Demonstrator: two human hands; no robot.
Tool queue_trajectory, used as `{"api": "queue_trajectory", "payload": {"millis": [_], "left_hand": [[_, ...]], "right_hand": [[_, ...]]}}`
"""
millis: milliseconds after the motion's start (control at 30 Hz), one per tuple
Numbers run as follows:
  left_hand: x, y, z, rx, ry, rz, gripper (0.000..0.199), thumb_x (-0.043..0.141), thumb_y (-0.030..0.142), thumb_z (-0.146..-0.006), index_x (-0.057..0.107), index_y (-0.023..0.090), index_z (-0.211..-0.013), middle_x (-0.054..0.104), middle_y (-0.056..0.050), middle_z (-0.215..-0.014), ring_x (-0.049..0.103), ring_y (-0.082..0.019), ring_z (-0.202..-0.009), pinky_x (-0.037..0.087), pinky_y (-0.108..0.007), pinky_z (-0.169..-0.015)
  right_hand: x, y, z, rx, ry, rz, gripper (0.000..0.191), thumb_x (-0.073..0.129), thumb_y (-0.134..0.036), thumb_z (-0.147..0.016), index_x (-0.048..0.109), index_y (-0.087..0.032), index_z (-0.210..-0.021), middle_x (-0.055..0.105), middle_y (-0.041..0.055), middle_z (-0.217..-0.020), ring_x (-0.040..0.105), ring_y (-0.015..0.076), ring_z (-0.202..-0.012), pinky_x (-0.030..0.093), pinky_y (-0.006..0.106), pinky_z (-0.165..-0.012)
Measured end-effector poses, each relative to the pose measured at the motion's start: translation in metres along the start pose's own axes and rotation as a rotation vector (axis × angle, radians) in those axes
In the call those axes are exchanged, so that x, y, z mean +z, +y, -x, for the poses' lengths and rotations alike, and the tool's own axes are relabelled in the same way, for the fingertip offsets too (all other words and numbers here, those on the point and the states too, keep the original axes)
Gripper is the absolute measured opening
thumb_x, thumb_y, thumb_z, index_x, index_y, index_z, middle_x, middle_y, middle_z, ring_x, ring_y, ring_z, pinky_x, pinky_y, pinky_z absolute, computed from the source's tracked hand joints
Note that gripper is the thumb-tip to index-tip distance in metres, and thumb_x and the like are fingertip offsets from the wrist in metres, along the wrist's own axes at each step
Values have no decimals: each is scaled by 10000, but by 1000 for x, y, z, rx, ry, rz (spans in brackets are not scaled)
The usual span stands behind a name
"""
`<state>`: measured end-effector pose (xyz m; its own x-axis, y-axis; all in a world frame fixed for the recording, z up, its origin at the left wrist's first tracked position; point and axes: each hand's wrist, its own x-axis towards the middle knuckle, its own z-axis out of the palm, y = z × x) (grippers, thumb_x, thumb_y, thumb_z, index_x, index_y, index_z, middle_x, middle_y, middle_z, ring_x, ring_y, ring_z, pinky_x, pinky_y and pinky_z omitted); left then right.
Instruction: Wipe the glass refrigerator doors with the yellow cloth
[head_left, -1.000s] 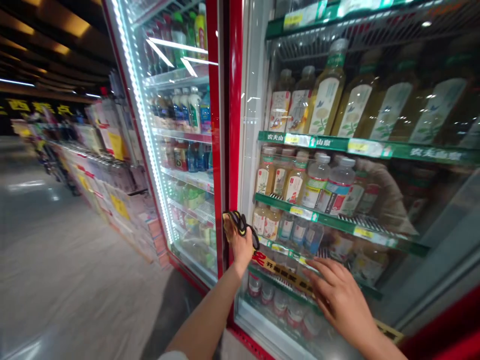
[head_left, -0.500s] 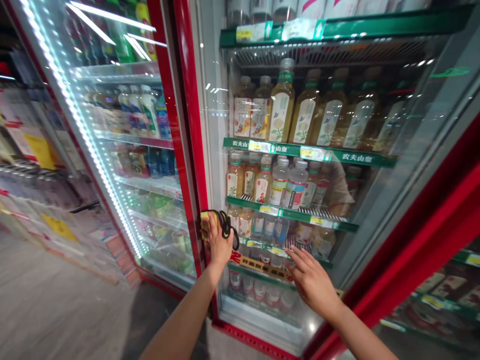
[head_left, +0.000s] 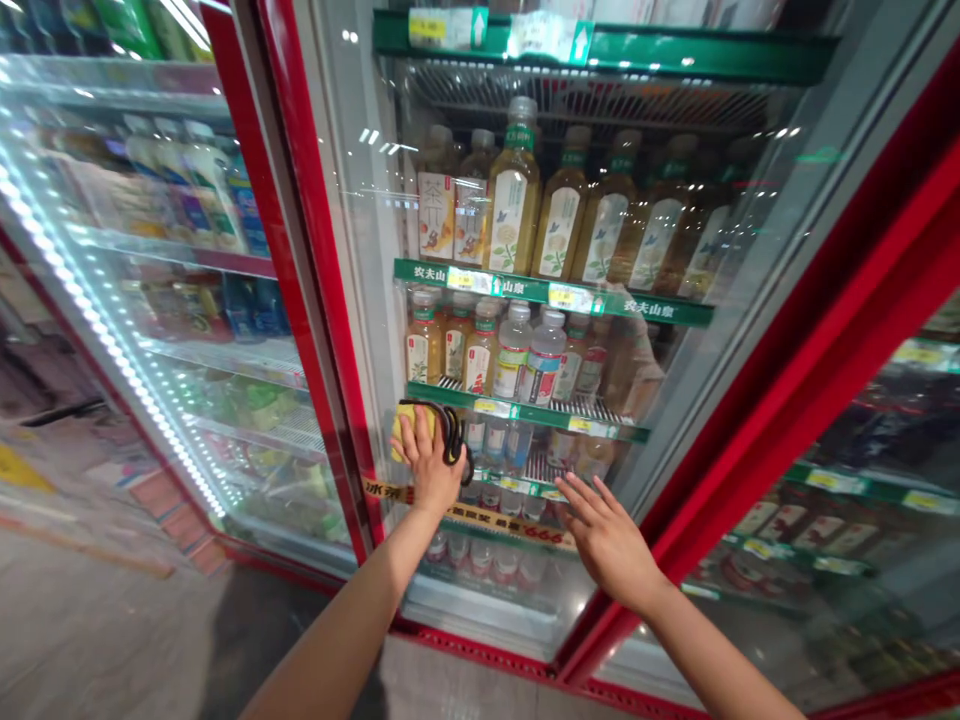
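My left hand [head_left: 435, 478] presses a folded yellow-and-black cloth [head_left: 452, 436] against the glass door [head_left: 465, 598] of a drinks cooler, with its fingers spread over the yellow side. The cloth's black folds bulge out toward the thumb. Lower right of it, my right hand [head_left: 609, 545] is open, palm toward the glass and fingers apart, holding nothing. Whether its fingertips touch the door I cannot tell. A tan printed strip [head_left: 517, 528] crosses the door just below and between both hands.
Behind the glass, bottled drinks [head_left: 510, 215] line shelves with green edges [head_left: 555, 293] and price tags. Red frames [head_left: 319, 220] separate this door from a lit cooler [head_left: 247, 370] at left and another [head_left: 817, 560] at right. Grey floor [head_left: 142, 620] shows at lower left.
My left hand has slid the cloth rightward, from beside the red frame onto the glass. My right hand stays open by the door. The view has shifted right.
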<state>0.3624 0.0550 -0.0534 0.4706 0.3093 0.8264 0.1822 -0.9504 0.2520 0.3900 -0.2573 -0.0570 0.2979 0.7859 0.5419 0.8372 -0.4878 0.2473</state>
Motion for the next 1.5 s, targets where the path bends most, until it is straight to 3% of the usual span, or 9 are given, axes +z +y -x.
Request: {"api": "queue_trajectory", "payload": {"millis": [133, 300, 400, 567, 667, 833, 1100, 1333, 1500], "left_hand": [[9, 61, -2, 38, -7, -5, 710, 625, 395, -892, 402, 207, -1540, 168, -134, -1689, -63, -372, -1565, -17, -689, -1230], [10, 47, 40, 435, -380, -16, 730, 808, 347, -736, 552, 396, -1418, 467, -60, -1569, 194, -375, -1549, -64, -690, -1220], [-1, 49, 25, 252, -284, -37, 619, 684, 347, -849, 538, 299, -1449, 384, -106, -1616, 149, -378, -1557, -6, -694, -1223], [-4, 129, -17, 96, -68, -10, 693, 593, 385, -909, 395, 192, -1544, 121, -135, -1695, -91, -402, -1553, -39, -729, -1197], [7, 148, -3, 402, -197, -14, 767, 731, 369, -813, 432, 333, -1518, 254, -72, -1671, -31, -386, -1564, -113, -730, -1181], [4, 113, 20, 832, -469, -74, 996, 842, 254, -690, 335, 497, -1512, 410, 46, -1598, 154, -263, -1569, -72, -609, -1253], [3, 216, -11, 506, -207, -29, 981, 790, 453, -765, 268, 330, -1586, 185, -96, -1680, 17, -410, -1561, -130, -749, -1167], [21, 189, 22, 1071, -433, -30, 971, 796, 287, -746, 283, 404, -1562, 343, 26, -1630, 53, -210, -1580, -118, -527, -1262], [17, 225, 4, 698, -278, -23, 1001, 813, 350, -741, 264, 378, -1578, 284, -49, -1654, 71, -333, -1575, -145, -674, -1205]], "right_hand": [[4, 13, 19, 14, 3, 18, 349, 583, -150, -927, 697, -202, -1252, 458, 96, -1577, 374, 278, -1490, 239, 514, -1249], [18, 19, 49, 1, -19, 44, 333, 569, -138, -928, 713, -203, -1221, 487, 89, -1556, 420, 277, -1463, 244, 509, -1246], [15, 29, 65, 43, -35, 52, 369, 572, -122, -914, 703, -208, -1248, 464, 86, -1572, 409, 275, -1471, 234, 505, -1251], [-2, 40, 73, 144, -48, 44, 459, 582, -116, -902, 641, -198, -1350, 394, 108, -1609, 336, 273, -1511, 232, 495, -1254], [-10, 42, 73, 156, -46, 29, 474, 593, -108, -897, 627, -183, -1364, 406, 118, -1600, 336, 273, -1512, 276, 489, -1243], [-25, 48, 79, 118, -41, 27, 399, 595, -125, -919, 665, -163, -1309, 478, 117, -1555, 412, 278, -1471, 390, 465, -1193], [-39, 57, 86, 158, 9, 22, 391, 592, -117, -915, 672, -145, -1296, 479, 130, -1552, 402, 302, -1475, 396, 500, -1198], [-47, 58, 117, 183, -32, -47, 426, 614, -102, -881, 673, -150, -1300, 472, 145, -1553, 392, 315, -1479, 413, 512, -1181], [-59, 61, 124, 289, 28, -89, 486, 576, -62, -856, 661, -160, -1324, 461, 143, -1562, 306, 307, -1522, 373, 539, -1203]]}}
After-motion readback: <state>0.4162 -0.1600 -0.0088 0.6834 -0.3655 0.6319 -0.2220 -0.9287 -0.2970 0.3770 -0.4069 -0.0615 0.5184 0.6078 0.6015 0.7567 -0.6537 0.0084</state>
